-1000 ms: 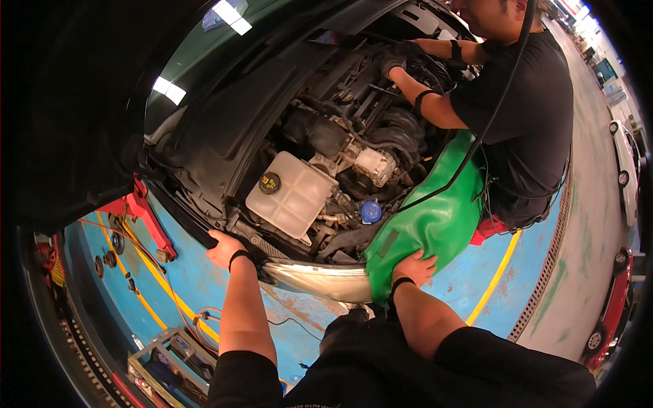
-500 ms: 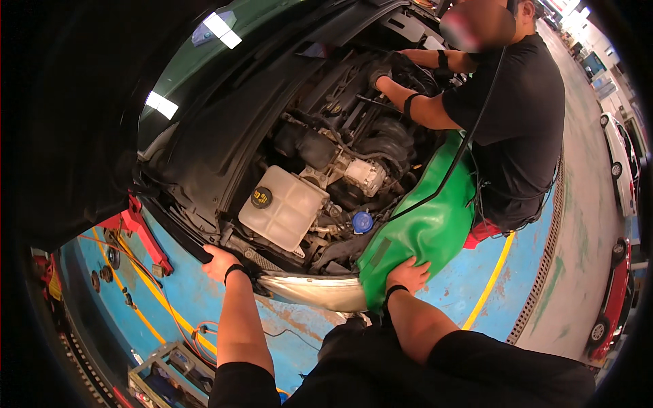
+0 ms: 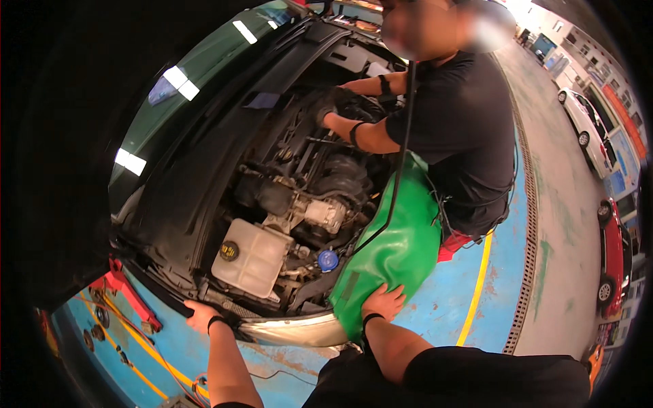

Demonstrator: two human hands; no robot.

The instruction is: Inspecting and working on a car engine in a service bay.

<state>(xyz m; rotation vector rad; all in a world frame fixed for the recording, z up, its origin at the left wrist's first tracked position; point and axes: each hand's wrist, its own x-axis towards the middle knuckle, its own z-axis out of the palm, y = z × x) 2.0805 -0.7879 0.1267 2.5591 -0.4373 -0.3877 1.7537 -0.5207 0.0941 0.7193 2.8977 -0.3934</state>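
Left hand (image 3: 201,315), lower left of frame, rests on the front edge of the engine bay (image 3: 224,302), fingers curled over the lip, holding nothing else. Right hand (image 3: 385,301), lower centre, lies flat with fingers spread on the green fender cover (image 3: 398,245), pressing its lower end; nothing gripped in it. Both wrists carry dark bands.

Floor (image 3: 442,313) is painted blue with a yellow line (image 3: 476,285) running up right of centre; further right it turns to grey concrete with a drain grating (image 3: 527,224). Workshop opens out at far right: a white car (image 3: 583,122) upper right, a red car (image 3: 609,251) right edge. Raised bonnet (image 3: 204,88) fills the upper left, ceiling lights reflected in it.

Inside the bay: white coolant tank (image 3: 248,255) with a dark-and-yellow cap centre left, blue cap (image 3: 328,260) just right of it, black engine parts above. Silver bumper edge (image 3: 299,332) curves between the two hands. Red lift arm (image 3: 126,292) lower left on the floor.

Another person (image 3: 462,129) in a black shirt leans in from the upper right, both gloved hands deep in the bay, body against the green cover. A black hose (image 3: 401,156) hangs down in front of that person and across the cover.
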